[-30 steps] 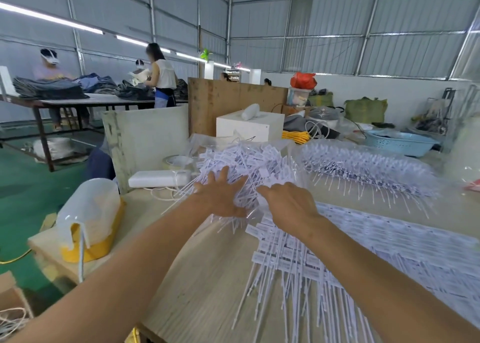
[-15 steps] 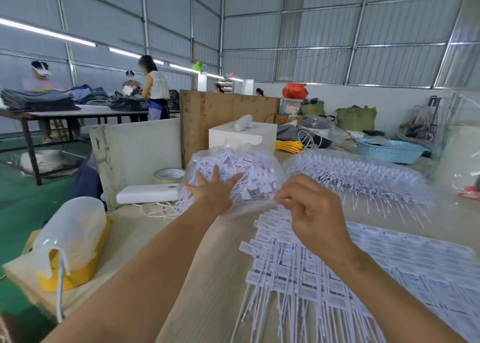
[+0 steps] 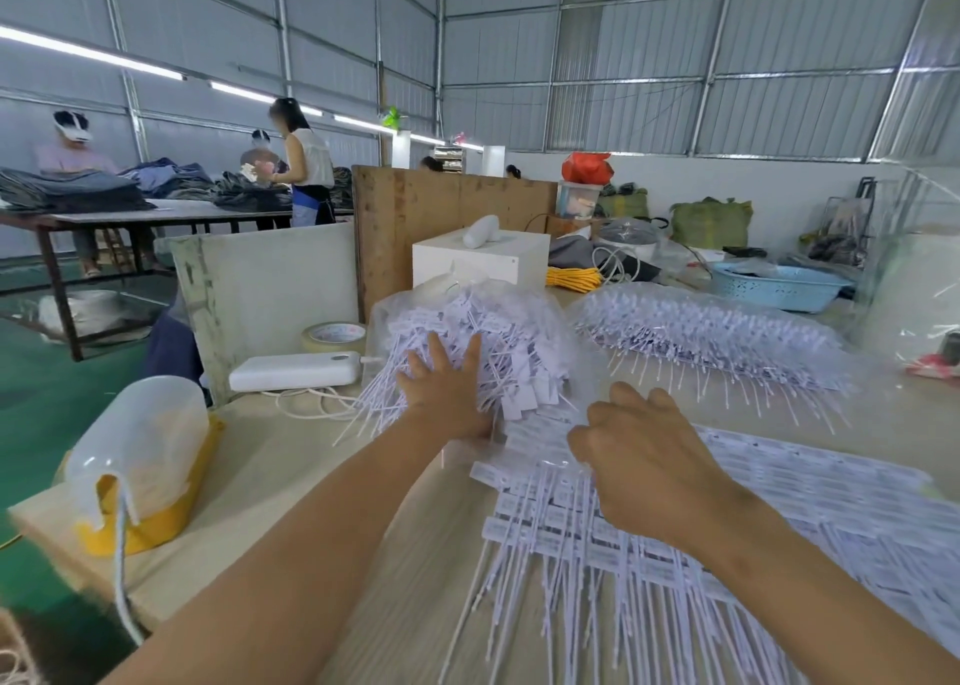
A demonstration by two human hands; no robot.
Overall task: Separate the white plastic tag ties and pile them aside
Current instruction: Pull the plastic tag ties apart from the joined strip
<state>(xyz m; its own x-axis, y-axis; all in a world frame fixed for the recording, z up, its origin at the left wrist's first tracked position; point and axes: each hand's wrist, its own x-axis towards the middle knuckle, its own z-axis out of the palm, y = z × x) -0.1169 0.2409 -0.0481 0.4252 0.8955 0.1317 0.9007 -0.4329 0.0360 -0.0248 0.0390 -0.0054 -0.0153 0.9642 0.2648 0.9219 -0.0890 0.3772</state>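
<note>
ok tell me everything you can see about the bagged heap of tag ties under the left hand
The bagged heap of tag ties is a rounded mound of white plastic ties in a thin clear plastic bag, on the wooden table. Flat rectangular tag heads lie jumbled at all angles; thin tails stick out at its lower left towards the white power bank. The left hand rests on its near side with fingers spread and straight. A second bagged bundle lies to its right.

bagged ties point(image 3: 467, 331): landmark, mid surface point(image 3: 270, 476)
power bank point(image 3: 296, 370): just left
tape roll point(image 3: 334, 336): left, behind bank
box point(image 3: 480, 261): behind
2nd bag point(image 3: 711, 336): right
flat ties point(image 3: 649, 554): in front, right
left hand point(image 3: 441, 398): on it
</note>
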